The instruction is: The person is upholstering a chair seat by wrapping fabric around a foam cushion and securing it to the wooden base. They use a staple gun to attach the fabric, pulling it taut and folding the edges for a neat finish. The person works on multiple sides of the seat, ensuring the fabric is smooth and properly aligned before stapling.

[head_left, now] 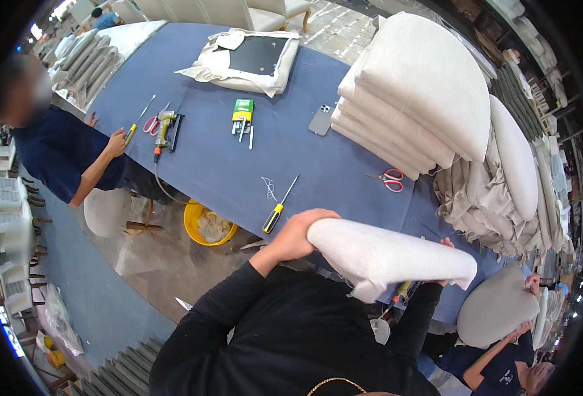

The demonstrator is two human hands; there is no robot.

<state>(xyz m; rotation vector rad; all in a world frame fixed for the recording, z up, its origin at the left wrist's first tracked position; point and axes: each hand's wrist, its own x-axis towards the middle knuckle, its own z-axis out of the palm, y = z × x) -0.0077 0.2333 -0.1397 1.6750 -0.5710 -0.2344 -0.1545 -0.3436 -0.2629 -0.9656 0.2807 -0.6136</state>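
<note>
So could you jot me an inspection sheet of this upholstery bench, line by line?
Surface: long blue table, mostly bare in the middle.
Job's things: white padded cushion held edge-up over the near table edge.
Clutter: yellow-handled screwdriver, red scissors, phone, green box, staple gun, stacked cushions, half-covered seat.
Grips: left hand clasps the cushion's left end; right hand mostly hidden behind its right end.
Cables: hose hanging from the staple gun.
Surroundings: yellow bucket on the floor; co-workers at left and lower right.
</note>
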